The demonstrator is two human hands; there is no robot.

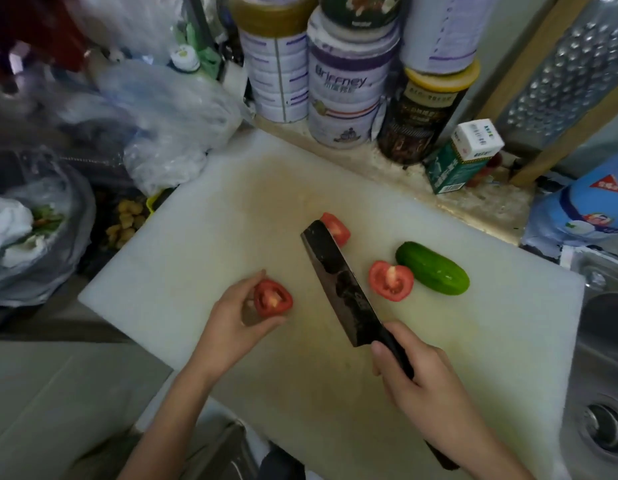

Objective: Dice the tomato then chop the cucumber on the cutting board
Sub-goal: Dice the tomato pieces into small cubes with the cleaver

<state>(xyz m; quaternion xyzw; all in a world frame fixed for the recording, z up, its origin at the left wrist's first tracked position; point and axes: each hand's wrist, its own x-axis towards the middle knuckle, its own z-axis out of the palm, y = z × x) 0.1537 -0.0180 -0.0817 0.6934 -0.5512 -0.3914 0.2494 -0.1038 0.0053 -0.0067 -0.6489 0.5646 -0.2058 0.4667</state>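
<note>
"Briffney" reads clear across the front of the round white-and-purple tin [349, 95] at the back of the counter; the print on the other tins, on the dark jar with the yellow lid [423, 116] and on the green-and-white carton [461, 157] is too blurred to make out. On the big white plastic cutting board [203, 244] the red tomato lies in three pieces. The left hand [238, 320] grasps one tomato piece [273, 298] between fingers and thumb, cut face up, pale core and seed pockets showing. A second cut tomato piece [390, 280] lies face up just beside the whole, glossy dark green cucumber [433, 268], which rests uncut toward the right of the board. The third tomato wedge [337, 229] sits at the far tip of the dark, mottled broad-bladed cleaver [338, 282]. The right hand [425, 386] is clenched on the cleaver's black handle, blade angled across mid-board. Left of the board, a clear plastic bag [41, 233] holds green vegetables. At right, a steel sink [602, 424] with its drain.
</note>
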